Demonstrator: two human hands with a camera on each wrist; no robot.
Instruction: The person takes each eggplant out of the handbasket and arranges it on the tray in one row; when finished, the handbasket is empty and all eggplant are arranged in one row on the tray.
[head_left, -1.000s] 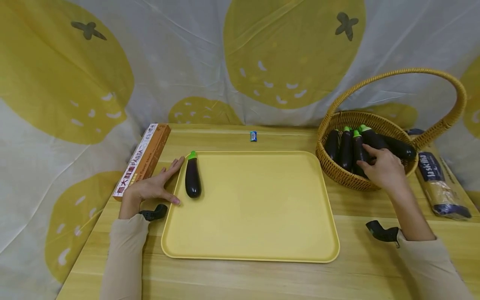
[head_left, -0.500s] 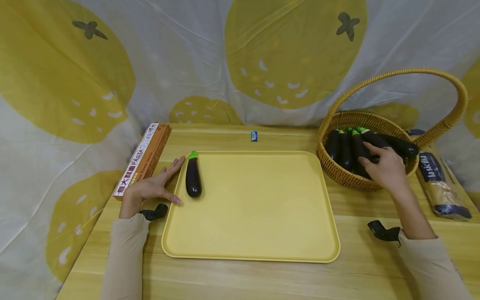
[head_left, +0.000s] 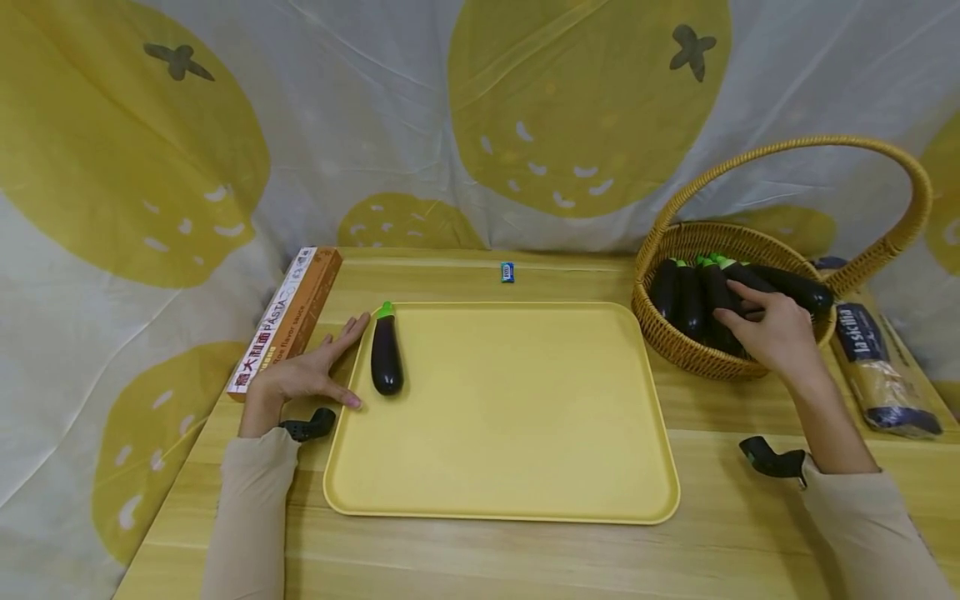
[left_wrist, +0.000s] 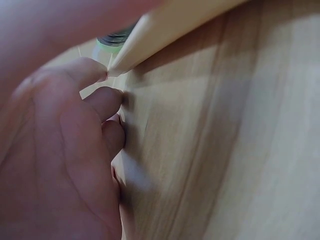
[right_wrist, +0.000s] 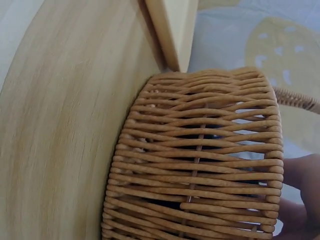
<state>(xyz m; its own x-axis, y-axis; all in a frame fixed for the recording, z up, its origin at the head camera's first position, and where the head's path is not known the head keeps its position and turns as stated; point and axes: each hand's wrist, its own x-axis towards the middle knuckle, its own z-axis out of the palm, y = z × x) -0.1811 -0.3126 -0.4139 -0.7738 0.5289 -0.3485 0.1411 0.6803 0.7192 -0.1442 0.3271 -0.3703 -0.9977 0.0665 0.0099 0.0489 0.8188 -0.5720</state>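
On the tray [head_left: 517, 417], eggplant [head_left: 387, 354] lies fore-aft, stem-away; left grip [head_left: 311, 372] splayed empty, right grip [head_left: 776, 335] half-curled, hold unclear.

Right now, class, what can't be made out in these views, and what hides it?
Head: lower ends of the eggplants, behind the basket wall; whether the right grip holds one, its other fingers being hidden.
Head: print on the blue packet, too small.
Right wrist: basket contents, screened by weave; right grip, cut off by the right edge.
Left wrist: dark green-edged thing, blurred, partly covered by the left grip.
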